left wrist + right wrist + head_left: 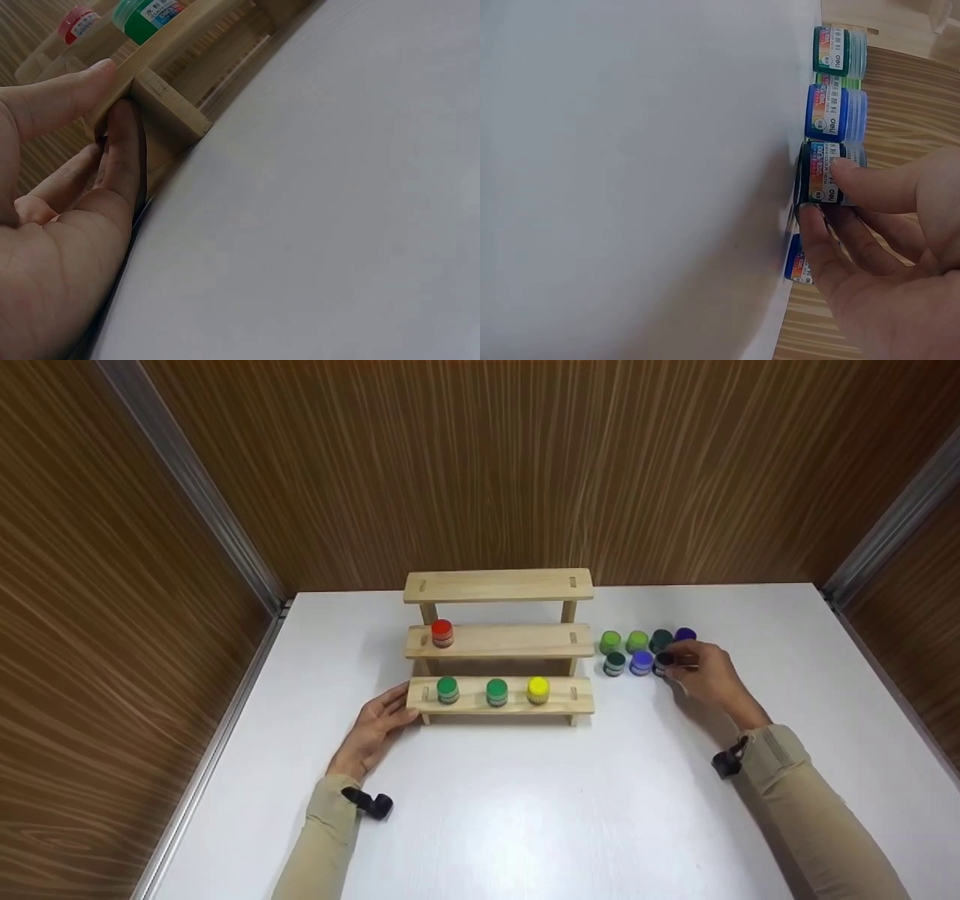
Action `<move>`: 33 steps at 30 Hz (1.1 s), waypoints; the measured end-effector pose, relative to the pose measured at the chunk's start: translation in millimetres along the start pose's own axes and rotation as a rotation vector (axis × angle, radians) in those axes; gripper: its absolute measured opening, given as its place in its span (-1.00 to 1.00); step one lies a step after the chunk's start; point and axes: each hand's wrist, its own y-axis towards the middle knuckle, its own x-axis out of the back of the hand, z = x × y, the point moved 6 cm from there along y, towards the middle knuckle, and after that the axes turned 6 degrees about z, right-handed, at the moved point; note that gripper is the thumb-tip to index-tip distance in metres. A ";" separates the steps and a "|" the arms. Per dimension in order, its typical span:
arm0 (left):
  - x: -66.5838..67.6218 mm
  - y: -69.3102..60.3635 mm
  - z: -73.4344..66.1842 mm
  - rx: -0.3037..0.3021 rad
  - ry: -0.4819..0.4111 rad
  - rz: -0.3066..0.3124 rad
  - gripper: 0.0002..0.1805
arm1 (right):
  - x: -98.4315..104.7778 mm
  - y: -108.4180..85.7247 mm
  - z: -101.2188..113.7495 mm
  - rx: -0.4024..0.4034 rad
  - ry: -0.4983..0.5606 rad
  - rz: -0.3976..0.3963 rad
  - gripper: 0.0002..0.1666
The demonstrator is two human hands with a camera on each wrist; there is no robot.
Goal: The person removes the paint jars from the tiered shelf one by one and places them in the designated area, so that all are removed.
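A three-tier wooden display rack stands on the white table. My left hand pinches the left end of its lowest shelf; in the left wrist view the thumb lies on top and fingers reach beneath. Two green paint jars and a yellow paint jar sit on that shelf, a red one on the middle shelf. Right of the rack, my right hand holds a black paint jar between thumb and fingers. Beside it in the row are a blue-violet jar and a dark green jar.
Behind that row stand two light green jars, another dark green jar and a dark purple jar, partly covered by my right hand in the head view. Wood-grain panels enclose the table at the back and sides.
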 end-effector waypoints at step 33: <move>-0.1 -0.1 -0.2 0.004 -0.012 0.004 -0.17 | 4.3 15.1 112.1 0.187 0.101 -0.155 -0.63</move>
